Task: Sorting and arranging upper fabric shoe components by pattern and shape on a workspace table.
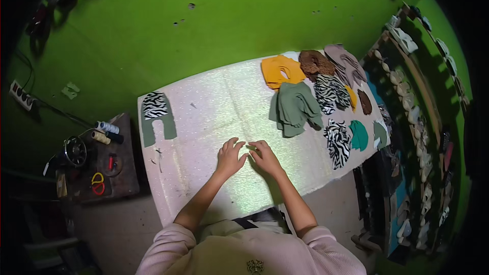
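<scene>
Two hands above the table (211, 109), seen from the head. The left hand (232, 158) and the right hand (265, 159) lie just beside each other with a narrow gap between; in each, the thumb and fingers are apart and loosely curved. Whether the fingertips touch the table cannot be told.

Nearest the right hand, beyond it and to its right, lies the green stack (295, 114), its cut pieces fanned unevenly. Farther out behind this stack are the yellow pieces (271, 69), the brown pieces (326, 63) and the taupe pieces (347, 63). To the right of the green stack lie two zebra piles, the upper pile (332, 91) and the lower pile (340, 145); past the lower one, well to the right of the hands, is the teal piece (359, 135).

Left of the left hand, and beyond it, the arch-shaped piece (168, 128) lies flat, its legs green and its top zebra-striped. Dark scraps (159, 158) lie nearer, below that piece.

Well apart to the left of the hands, the side stand (125, 173) bears spools (108, 127) and scissors (98, 186). Far to the right, shoes (405, 40) stand on a shelf.
</scene>
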Tool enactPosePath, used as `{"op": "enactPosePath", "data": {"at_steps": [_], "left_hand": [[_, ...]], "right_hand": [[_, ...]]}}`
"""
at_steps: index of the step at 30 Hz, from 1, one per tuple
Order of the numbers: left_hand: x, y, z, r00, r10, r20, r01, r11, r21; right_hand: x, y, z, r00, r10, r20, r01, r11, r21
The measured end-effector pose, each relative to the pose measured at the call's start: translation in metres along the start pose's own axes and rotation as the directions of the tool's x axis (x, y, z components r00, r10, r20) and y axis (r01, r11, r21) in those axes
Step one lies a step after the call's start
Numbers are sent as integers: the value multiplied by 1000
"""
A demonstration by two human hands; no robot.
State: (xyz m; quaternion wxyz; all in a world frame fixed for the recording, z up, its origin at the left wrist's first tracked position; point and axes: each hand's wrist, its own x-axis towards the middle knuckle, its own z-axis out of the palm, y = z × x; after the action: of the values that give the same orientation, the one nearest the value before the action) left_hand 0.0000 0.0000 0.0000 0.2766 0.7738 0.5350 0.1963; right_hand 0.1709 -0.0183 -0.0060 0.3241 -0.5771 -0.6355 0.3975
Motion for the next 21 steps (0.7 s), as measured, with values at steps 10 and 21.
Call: {"op": "enactPosePath", "data": {"at_steps": [10,21], "left_hand": [[56,103,71,998,66,-9,-66,997,-50],[141,138,104,971,106,-215,-76,987,143]], "right_hand": [[-13,49,-121,993,-46,-110,42,999,-34],[43,82,-217,980,-174,-97,164,981,-107]]}}
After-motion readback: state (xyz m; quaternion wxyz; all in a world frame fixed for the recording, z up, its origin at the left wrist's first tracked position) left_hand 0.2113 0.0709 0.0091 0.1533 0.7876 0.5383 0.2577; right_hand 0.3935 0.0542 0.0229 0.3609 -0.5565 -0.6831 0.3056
